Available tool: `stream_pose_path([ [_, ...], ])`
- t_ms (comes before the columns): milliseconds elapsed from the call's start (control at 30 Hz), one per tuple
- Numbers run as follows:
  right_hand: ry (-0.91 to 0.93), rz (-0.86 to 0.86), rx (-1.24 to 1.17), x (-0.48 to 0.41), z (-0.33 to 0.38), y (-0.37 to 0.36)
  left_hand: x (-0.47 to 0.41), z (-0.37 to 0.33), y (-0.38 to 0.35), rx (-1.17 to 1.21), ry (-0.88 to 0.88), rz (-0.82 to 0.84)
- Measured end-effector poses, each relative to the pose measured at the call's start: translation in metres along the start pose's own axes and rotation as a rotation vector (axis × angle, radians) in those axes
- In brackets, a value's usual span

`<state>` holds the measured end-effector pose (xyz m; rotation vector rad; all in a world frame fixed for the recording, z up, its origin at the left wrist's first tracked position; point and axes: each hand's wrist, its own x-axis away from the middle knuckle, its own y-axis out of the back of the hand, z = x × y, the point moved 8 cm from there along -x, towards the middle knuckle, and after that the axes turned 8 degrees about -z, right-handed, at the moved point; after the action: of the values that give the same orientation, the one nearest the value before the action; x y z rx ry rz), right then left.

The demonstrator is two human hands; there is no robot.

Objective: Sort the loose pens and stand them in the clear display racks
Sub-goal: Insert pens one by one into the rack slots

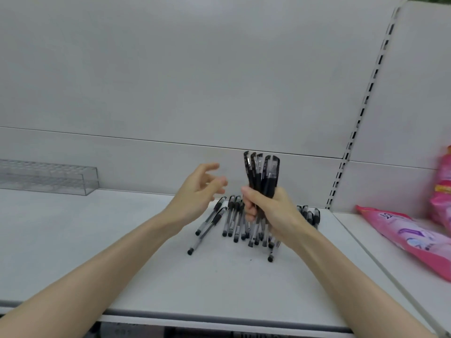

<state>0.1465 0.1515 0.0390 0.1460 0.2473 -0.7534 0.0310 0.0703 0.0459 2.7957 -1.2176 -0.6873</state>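
My right hand (268, 211) grips a bundle of black-capped pens (262, 174) upright, caps up, above the shelf. Under and around that hand several more loose pens (230, 219) with clear barrels and black caps lie on the white shelf (97, 252). My left hand (197, 191) hovers just left of the bundle, fingers spread and relaxed, holding nothing. A clear display rack (48, 176) with rows of holes stands at the back left against the wall, with no pens visible in it.
Pink plastic packages (405, 237) lie on the neighbouring shelf to the right, past a slotted upright (361, 113). The shelf's front edge (195, 315) runs below my forearms.
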Motion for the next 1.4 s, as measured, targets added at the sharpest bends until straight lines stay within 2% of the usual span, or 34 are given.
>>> stream_pose_path([
  [133,0.017,-0.053,0.057,-0.009,0.006,0.016,0.009,0.033,-0.013,-0.408,0.103,0.090],
  [233,0.010,-0.076,0.073,-0.013,0.004,0.022,0.011,0.047,-0.020,-0.613,0.150,0.120],
  [400,0.036,-0.118,0.154,-0.015,-0.006,0.032,0.001,0.055,-0.030,-0.749,0.160,0.107],
  [600,0.029,-0.164,0.167,-0.012,-0.011,0.038,-0.009,0.053,-0.046,-0.645,0.208,0.166],
  [800,0.006,-0.199,0.161,-0.015,-0.017,0.039,-0.023,0.047,-0.049,-0.807,0.183,0.224],
  [933,0.013,-0.189,0.203,-0.016,-0.020,0.037,-0.029,0.052,-0.046,-0.792,0.188,0.244],
  [1300,-0.016,-0.212,0.159,-0.014,-0.020,0.038,-0.026,0.060,-0.032,-0.623,0.217,0.296],
  [1400,-0.003,-0.205,0.119,-0.012,-0.016,0.036,-0.020,0.045,-0.027,-0.345,0.175,0.268],
])
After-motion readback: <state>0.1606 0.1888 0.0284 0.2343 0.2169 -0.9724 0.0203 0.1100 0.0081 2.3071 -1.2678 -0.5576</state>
